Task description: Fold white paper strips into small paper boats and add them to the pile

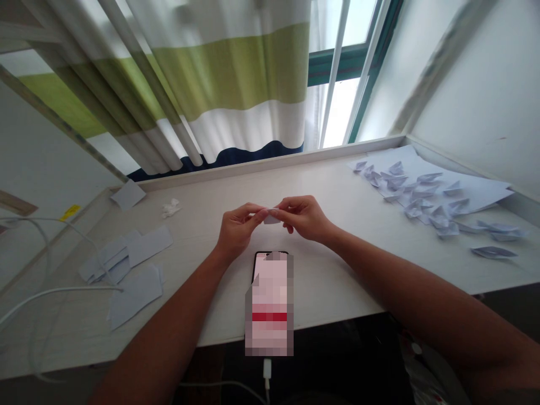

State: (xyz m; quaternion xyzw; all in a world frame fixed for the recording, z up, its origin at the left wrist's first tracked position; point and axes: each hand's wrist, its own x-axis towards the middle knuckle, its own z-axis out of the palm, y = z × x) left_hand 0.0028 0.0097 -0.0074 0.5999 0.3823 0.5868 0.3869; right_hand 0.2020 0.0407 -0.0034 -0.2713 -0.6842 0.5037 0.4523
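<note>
My left hand [238, 228] and my right hand [304, 216] meet above the middle of the white table [346, 247]. Both pinch a small folded piece of white paper [271, 216] between their fingertips, holding it just above the tabletop. A phone [270, 292] with a lit, blurred screen lies right below my hands and reaches over the table's front edge.
Several small folded paper boats [422, 197] lie on white sheets [476, 188] at the right. Cut paper pieces [126, 264] lie at the left, with a crumpled scrap [171, 208] and a white cable [50, 292]. A striped curtain [219, 84] and a window [350, 62] stand behind.
</note>
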